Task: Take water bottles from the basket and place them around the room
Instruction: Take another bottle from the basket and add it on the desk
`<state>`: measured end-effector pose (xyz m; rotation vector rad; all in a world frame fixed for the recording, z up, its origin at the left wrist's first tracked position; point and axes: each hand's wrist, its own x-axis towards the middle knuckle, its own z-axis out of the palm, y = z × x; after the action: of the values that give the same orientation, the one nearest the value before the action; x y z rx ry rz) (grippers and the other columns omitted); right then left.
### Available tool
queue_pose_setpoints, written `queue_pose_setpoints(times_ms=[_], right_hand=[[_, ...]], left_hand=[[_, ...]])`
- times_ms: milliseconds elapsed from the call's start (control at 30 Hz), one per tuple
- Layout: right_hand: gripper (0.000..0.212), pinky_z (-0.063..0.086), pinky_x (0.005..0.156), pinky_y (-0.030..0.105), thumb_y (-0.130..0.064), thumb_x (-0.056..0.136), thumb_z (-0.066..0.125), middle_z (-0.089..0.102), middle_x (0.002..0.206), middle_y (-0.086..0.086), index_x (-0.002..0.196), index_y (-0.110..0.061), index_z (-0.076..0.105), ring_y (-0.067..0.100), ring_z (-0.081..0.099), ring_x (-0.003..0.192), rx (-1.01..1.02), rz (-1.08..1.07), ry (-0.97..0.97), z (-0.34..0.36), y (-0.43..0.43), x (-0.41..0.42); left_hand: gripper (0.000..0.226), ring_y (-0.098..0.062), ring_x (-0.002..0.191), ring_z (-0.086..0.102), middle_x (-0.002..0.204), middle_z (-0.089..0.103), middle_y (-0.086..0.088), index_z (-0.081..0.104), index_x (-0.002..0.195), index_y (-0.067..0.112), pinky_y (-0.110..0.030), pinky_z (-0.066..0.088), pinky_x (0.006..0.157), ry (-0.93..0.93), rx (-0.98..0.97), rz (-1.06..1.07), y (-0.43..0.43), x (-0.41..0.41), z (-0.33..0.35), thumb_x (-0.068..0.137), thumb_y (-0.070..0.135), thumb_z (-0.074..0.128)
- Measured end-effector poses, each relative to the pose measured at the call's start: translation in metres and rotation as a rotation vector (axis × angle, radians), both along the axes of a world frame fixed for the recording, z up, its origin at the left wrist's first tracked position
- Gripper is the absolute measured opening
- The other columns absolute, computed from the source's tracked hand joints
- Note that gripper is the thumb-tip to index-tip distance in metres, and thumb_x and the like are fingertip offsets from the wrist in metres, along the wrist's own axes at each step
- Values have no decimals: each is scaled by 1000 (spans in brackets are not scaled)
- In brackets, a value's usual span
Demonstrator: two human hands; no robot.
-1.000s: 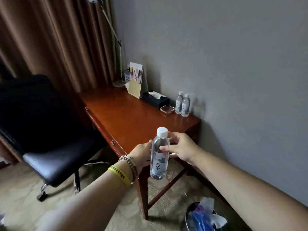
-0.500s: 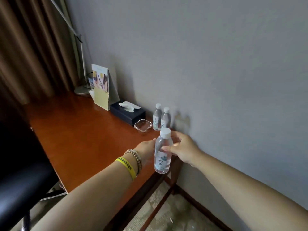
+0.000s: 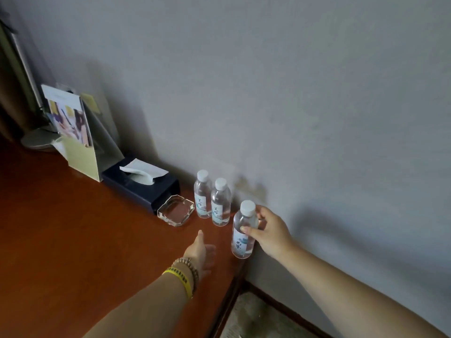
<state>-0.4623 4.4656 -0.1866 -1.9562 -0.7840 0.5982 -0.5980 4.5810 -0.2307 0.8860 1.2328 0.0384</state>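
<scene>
My right grip [image 3: 271,231] pinches a water-filled bottle [image 3: 244,230] at the right edge of the bench [image 3: 73,240] — just beside two standing bottles [image 3: 220,203]; left grip [image 3: 201,252] spread, hovering over bare wood.

1. A plain grey wall [image 3: 292,93] fills the background, dimly lit.
2. A glossy reddish-brown bench [image 3: 73,240] stands against it.
3. Pale carpet [image 3: 256,320] and dark skirting board [image 3: 280,304] show lower right.
4. A lamp base [image 3: 36,140] sits far left.
</scene>
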Motion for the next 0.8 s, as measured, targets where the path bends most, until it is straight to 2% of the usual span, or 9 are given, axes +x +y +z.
queue_pose_setpoints(times_ms=[67,133,233,333,467,600,800], right_hand=[[48,55,84,46,-49,53,75,68,96,-15,92,-63,51,13,67,92,-1,-20,7,-6,14,11],[49,54,85,48,-25,63,82,66,98,-13,94,-52,54,18,67,93,-2,-32,2,-11,24,18],[51,52,90,45,-6,71,78,66,104,-3,106,-35,54,22,65,98,-24,-35,2,-20,35,28],[53,46,88,27,-5,75,75,64,115,2,121,-19,53,17,61,104,-48,25,-54,-20,42,35],[56,43,95,28,-10,79,72,60,124,4,129,-15,48,17,55,113,-85,65,-159,-15,48,40],[56,34,87,18,-18,80,71,60,125,-1,131,-19,47,13,52,115,-139,88,-259,-17,48,46],[57,46,94,30,-19,80,72,64,121,-2,131,-20,47,15,58,112,-140,66,-263,-20,50,50]], left_hand=[[73,-37,125,46,139,48,-18,50,127,1,-49,37,104,-45,-139,5,6,9,-13,92,60,25],[80,-38,131,39,145,39,-20,40,135,-1,-51,32,107,-141,-287,88,9,21,-22,90,64,25],[87,-36,137,31,151,29,-18,28,142,0,-50,25,112,-247,-433,202,11,38,-29,88,67,25],[90,-34,139,27,152,26,-17,23,144,1,-49,21,114,-311,-496,221,15,49,-30,86,69,24],[89,-33,139,28,152,28,-16,24,144,2,-50,20,115,-350,-506,210,20,59,-31,85,69,26],[90,-33,139,29,152,29,-15,26,144,4,-50,19,114,-386,-508,157,25,66,-35,83,71,28],[92,-32,139,28,152,29,-14,27,144,4,-50,19,114,-418,-524,173,27,68,-36,82,72,28]])
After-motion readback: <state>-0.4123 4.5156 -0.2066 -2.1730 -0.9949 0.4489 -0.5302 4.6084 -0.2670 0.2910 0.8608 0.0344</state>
